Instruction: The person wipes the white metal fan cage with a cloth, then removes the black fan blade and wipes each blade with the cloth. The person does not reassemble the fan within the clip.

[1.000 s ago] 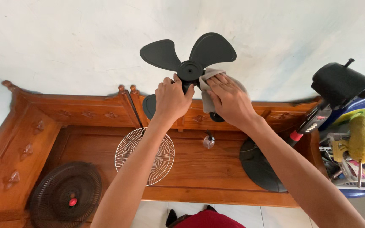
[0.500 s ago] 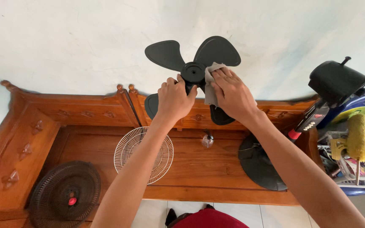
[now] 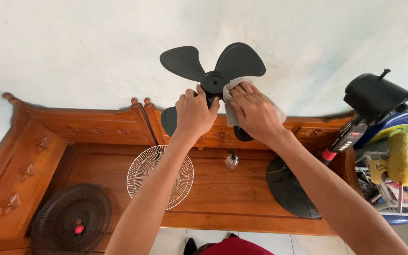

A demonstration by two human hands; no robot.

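Black fan blade (image 3: 212,66), left hand (image 3: 193,113), grey cloth (image 3: 232,101)

Obscured items noted.
Lower fan blade (image 3: 242,133) mostly behind right hand (image 3: 256,113) and cloth (image 3: 232,115); dark grille (image 3: 67,219) cut off by bottom edge.

bright even daylight | soft shadows | sharp focus | wide-angle edge bending
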